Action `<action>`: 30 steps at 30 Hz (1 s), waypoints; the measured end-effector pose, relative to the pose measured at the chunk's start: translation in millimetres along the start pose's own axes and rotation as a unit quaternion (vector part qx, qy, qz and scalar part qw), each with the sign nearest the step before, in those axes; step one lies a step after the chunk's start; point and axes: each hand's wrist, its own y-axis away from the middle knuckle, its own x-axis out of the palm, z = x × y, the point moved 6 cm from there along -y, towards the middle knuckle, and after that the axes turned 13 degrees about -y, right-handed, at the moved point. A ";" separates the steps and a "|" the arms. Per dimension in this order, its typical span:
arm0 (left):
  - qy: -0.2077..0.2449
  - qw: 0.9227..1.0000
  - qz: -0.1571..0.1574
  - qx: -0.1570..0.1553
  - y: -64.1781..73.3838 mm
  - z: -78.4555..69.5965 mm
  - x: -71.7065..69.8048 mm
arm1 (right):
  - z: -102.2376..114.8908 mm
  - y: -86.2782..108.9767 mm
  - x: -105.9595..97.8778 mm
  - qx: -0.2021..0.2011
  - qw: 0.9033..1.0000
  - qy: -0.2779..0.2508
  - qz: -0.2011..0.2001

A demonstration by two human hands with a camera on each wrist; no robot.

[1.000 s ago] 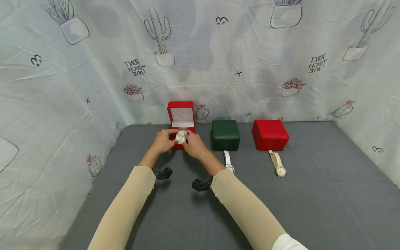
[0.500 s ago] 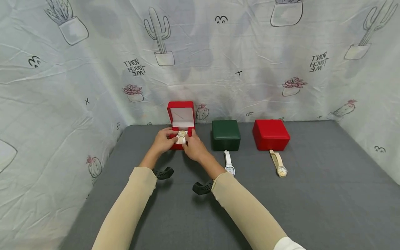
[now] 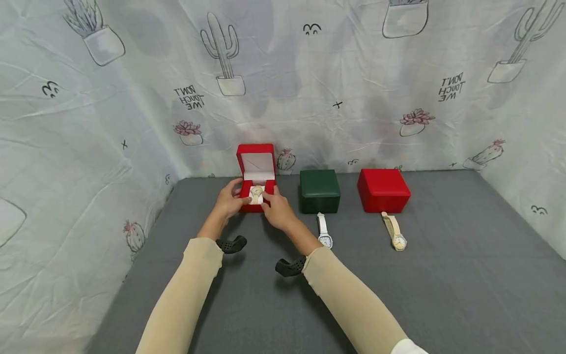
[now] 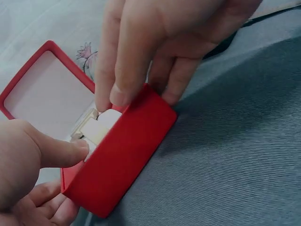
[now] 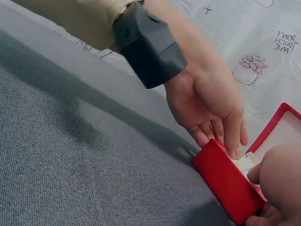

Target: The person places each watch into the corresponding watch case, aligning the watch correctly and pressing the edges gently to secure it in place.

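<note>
Left grip point(image 3: 227, 200) and right grip point(image 3: 279, 210), half-curled, hold a red box point(image 4: 124, 155) containing 1 watch point(image 3: 256, 192).

The light is soft; my left sleeve point(image 3: 182, 295) throws a faint shadow on the grey table point(image 3: 442, 290); both wrist views look dimmer.

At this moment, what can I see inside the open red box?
Inside the open red box, a gold-toned wristwatch sits on a white cushion. Fingers hide parts of the cushion, which covers the box's floor.
</note>
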 end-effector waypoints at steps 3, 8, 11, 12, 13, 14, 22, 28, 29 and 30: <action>-0.007 1.000 -0.005 -0.004 3.5 3.0 2.0 | -1.5 1.7 0.2 0.012 1.000 -0.011 0.001; 0.005 1.000 -0.012 -0.007 9.3 4.4 3.4 | -2.6 5.7 -1.9 0.017 0.999 -0.028 -0.004; 0.010 1.000 -0.011 -0.010 13.1 4.9 4.0 | -4.4 7.7 -4.3 0.017 0.999 -0.025 -0.011; 0.011 1.000 -0.009 -0.012 14.5 5.1 4.1 | -5.0 8.6 -5.1 0.015 0.999 -0.024 -0.014; 0.011 1.000 -0.009 -0.014 16.1 5.3 4.2 | -5.6 9.0 -5.9 0.014 1.000 -0.021 -0.018; 0.014 1.000 -0.009 -0.016 17.7 5.8 4.1 | -6.1 9.7 -6.6 0.012 0.999 -0.022 -0.022; 0.012 1.000 -0.012 -0.006 29.8 5.6 6.4 | -10.7 18.5 -11.6 -0.015 0.997 -0.054 -0.056; -0.006 1.000 -0.009 0.001 37.2 5.6 7.1 | -12.1 28.9 -14.4 -0.036 0.991 -0.089 -0.091; -0.010 1.000 -0.003 -0.001 38.0 6.1 7.3 | -13.2 30.6 -14.2 -0.037 0.990 -0.095 -0.097; -0.013 1.000 0.002 -0.004 38.1 6.3 7.3 | -14.6 31.9 -13.9 -0.037 0.989 -0.101 -0.103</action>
